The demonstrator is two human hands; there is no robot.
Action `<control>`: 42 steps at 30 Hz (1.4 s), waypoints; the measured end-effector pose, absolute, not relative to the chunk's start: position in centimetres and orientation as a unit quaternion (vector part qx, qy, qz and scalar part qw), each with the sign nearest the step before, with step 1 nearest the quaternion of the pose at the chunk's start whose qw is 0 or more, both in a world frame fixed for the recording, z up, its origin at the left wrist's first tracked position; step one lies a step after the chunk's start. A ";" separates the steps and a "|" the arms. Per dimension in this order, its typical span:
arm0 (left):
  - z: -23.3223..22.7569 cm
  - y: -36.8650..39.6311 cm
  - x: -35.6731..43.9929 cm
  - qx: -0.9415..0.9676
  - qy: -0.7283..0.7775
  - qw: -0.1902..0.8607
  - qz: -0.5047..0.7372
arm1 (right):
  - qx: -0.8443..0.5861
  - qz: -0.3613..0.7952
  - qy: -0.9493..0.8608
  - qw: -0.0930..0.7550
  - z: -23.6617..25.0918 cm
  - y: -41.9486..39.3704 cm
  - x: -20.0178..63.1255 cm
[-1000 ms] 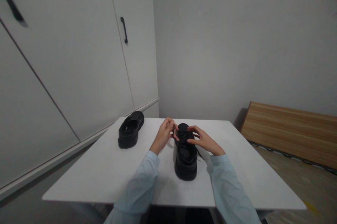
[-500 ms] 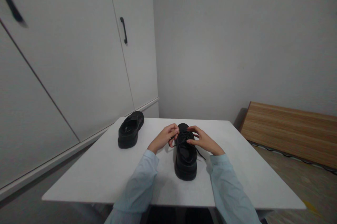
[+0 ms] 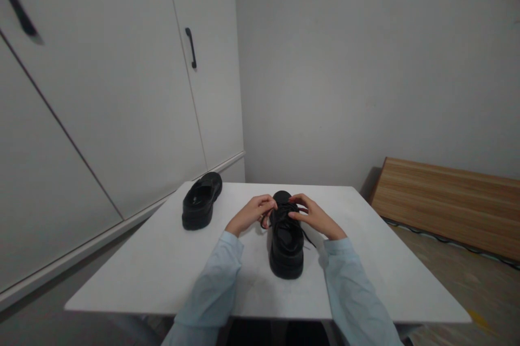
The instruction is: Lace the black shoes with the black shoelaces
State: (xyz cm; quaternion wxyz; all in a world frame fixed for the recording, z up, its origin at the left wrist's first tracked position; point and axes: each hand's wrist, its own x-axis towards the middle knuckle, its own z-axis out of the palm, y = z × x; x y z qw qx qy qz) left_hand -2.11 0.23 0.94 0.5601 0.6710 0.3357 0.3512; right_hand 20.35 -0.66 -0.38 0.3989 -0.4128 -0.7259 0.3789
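A black lace-up shoe (image 3: 286,256) stands upright on the white table, its heel toward me and its toe pointing away. At its left side my left hand (image 3: 257,210) is closed, with thumb and fingers pinched on the black shoelace (image 3: 265,221). My right hand (image 3: 309,213) rests over the right side of the lacing, its fingers curved and thumb apart, touching the laces. One lace end (image 3: 309,240) hangs loose onto the table to the right. The matching black shoe (image 3: 197,208) stands farther left, away from both hands.
The white table (image 3: 150,270) ends near my forearms. White cabinets (image 3: 122,108) with black handles line the left, and a plain wall (image 3: 309,75) is behind. A wood-grain board (image 3: 442,200) lies beyond the table on the right.
My left hand has shifted very slightly at the lace. My right hand and both shoes stay nearly where they were.
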 end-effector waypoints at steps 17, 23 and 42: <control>-1.1 1.1 0.6 0.712 0.440 0.299 0.457 | -0.492 0.234 -0.673 0.500 -1.1 0.6 19.5; -1.3 1.3 1.4 0.702 0.452 0.288 0.469 | -0.492 0.233 -0.668 0.507 -1.4 0.8 19.2; -2.5 2.0 1.6 0.680 0.518 0.288 0.431 | -0.508 0.208 -0.667 0.503 -2.9 1.5 20.3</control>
